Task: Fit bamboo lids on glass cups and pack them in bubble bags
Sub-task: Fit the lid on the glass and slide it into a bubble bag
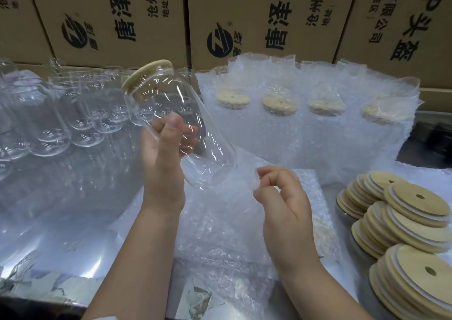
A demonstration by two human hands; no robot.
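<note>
My left hand (163,153) grips the clear glass cup (203,143), tilted, round bamboo lid (148,73) up-left; right hand (281,197) pinches the clear bubble bag (220,221). The brown cartons (244,13) behind the cup read 唐泽.

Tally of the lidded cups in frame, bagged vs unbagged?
Bagged lidded cups: 4
Unbagged lidded cup, in left hand: 1
Total: 5
Bare glass cups and loose bamboo lids overlap too much to count.

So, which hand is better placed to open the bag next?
Probably the right. The right hand pinches the edge of the bag, while the left hand is busy gripping the lidded cup above it.
</note>
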